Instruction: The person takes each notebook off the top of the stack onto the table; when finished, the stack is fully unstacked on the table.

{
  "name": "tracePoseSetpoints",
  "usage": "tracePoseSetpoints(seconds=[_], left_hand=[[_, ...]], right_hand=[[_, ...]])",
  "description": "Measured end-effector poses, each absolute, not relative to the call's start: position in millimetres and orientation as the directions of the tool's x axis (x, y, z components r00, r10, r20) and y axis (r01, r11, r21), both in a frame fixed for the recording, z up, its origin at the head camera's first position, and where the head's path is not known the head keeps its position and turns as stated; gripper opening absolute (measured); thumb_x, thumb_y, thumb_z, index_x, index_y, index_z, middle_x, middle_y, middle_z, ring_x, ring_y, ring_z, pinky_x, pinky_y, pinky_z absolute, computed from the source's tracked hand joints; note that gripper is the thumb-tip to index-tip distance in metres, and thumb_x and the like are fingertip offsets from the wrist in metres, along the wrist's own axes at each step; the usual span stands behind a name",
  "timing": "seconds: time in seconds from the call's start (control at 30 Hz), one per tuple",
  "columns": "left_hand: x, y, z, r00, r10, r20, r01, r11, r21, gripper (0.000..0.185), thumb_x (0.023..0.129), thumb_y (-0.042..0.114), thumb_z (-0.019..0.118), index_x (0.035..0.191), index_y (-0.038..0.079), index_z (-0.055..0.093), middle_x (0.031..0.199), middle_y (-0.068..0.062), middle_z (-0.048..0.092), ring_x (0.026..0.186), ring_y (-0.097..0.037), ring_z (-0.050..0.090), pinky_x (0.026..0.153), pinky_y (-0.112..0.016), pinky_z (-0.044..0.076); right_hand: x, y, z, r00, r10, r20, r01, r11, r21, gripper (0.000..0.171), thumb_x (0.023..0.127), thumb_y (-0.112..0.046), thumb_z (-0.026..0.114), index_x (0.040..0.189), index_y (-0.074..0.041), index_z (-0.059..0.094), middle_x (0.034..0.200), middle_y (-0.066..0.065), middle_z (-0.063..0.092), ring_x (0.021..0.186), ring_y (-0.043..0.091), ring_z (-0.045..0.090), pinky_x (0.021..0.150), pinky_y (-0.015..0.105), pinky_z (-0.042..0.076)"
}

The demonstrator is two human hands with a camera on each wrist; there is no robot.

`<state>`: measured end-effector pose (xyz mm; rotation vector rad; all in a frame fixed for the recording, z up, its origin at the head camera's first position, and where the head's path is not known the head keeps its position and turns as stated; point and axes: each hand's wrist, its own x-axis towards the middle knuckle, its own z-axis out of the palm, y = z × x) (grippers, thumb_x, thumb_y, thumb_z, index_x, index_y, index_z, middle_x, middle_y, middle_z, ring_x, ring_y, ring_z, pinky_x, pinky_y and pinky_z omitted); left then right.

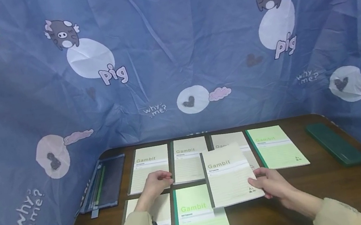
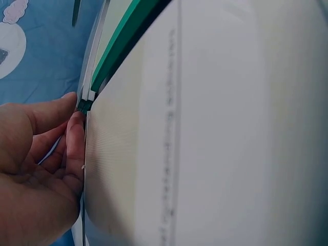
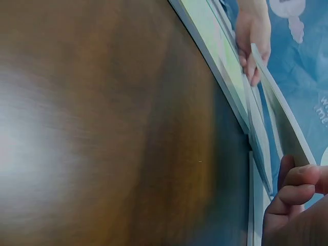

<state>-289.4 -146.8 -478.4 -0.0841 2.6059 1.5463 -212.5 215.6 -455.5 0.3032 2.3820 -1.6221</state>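
A pale Gambit notebook (image 1: pixel 230 175) is gripped at its lower right corner by the right hand (image 1: pixel 272 185), the fingers curled under the cover and the thumb on top; it is held lifted and tilted above the brown table (image 1: pixel 338 190), overlapping the rows of notebooks laid there. In the right wrist view the same notebook (image 3: pixel 282 115) is seen edge-on, raised clear of the ones lying flat, with the fingers (image 3: pixel 297 187) curled at its corner. The left hand (image 1: pixel 155 184) is rested with relaxed, nearly straight fingers on the lower edge of the back-left notebook (image 1: pixel 148 166), nothing being grasped; in the left wrist view its fingertips (image 2: pixel 76 138) are pressed against a notebook's edge. A green notebook (image 1: pixel 197 220) lies in the front row just below the held one. A dark pencil case (image 1: pixel 104 183) is placed at the table's left and a green case (image 1: pixel 335 143) at its right.
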Motion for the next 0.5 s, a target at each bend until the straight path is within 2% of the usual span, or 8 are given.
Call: tracePoseSetpoints(seconds=[0.33, 0.5], left_hand=[[-289.7, -148.8, -479.6, -0.993, 0.012, -0.114, -0.094, 0.482, 0.871, 0.023, 0.088, 0.01, 0.072, 0.109, 0.001, 0.07, 0.095, -0.006, 0.068, 0.09, -0.021, 0.063, 0.085, -0.043, 0.052], [-287.9, -148.5, -477.6, -0.993, 0.017, -0.115, -0.093, 0.48, 0.872, 0.024, 0.088, 0.009, 0.072, 0.11, 0.0, 0.07, 0.096, -0.006, 0.068, 0.09, -0.021, 0.063, 0.085, -0.043, 0.052]], right_hand=[[-168.7, 243.1, -449.8, -0.933, 0.028, -0.359, 0.344, 0.363, -0.866, 0.055, 0.095, -0.025, 0.068, 0.13, 0.01, 0.046, 0.075, 0.006, 0.068, 0.047, 0.013, 0.043, 0.046, 0.024, 0.032], [-149.5, 259.8, -457.7, -0.935, -0.052, -0.352, 0.312, 0.356, -0.881, 0.055, 0.096, -0.025, 0.067, 0.127, 0.014, 0.044, 0.075, 0.005, 0.069, 0.046, 0.011, 0.043, 0.044, 0.021, 0.034]])
